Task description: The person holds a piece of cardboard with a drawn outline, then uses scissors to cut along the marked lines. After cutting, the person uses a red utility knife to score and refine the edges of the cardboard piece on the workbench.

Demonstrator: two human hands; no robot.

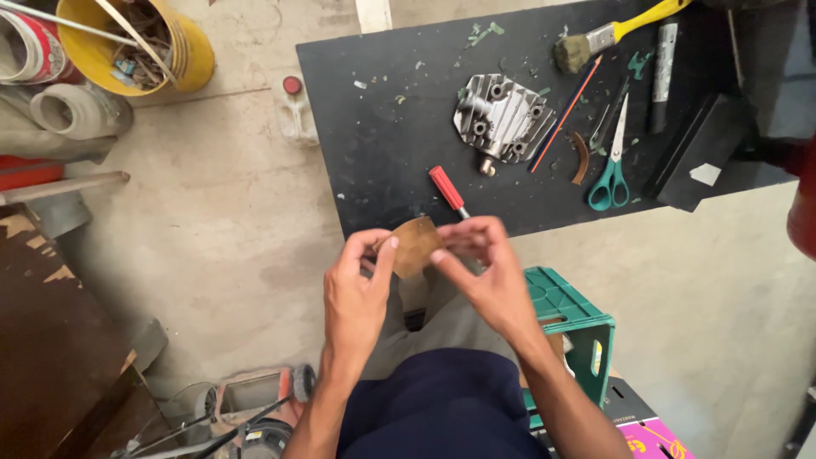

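Pinching the brown gasket-paper piece (414,245) between our left hand (357,293) and right hand (486,276), fingers closed on its edges, we should keep it flat and taut, just below the red-handled screwdriver (448,190) and finned cylinder head (501,119).

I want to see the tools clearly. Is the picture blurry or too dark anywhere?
Head view: even, soft light, no glare; the black board and scissors look sharp; both hands holding the brown piece are slightly soft; the edges bend outward.
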